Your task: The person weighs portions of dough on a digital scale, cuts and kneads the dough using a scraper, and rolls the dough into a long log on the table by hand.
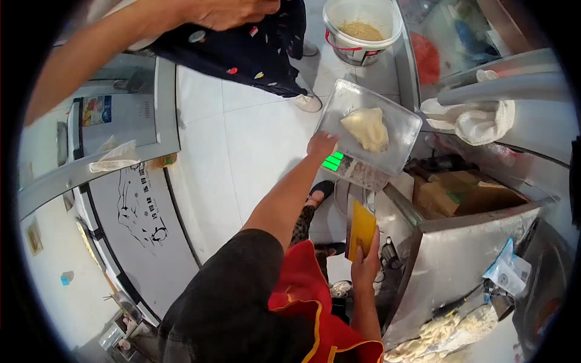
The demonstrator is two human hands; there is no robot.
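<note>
A shallow metal tray (396,151) holds a pale lump of dough (368,129). Under its near side shows a speckled scale (363,172) with lit green digits. My left hand (322,145) is closed at the tray's left corner, gripping its edge; the fingertips are partly hidden. Lower down, my right hand (365,266) grips a yellow dough scraper (363,224), its flat side facing up. The scraper is apart from the tray and the dough.
A white bucket (363,49) with brownish contents stands on the floor behind the tray. Another person's arm (139,27) and patterned garment (242,54) are at upper left. To the right are a cardboard box (448,190) and a metal counter (466,266) with more dough (451,330).
</note>
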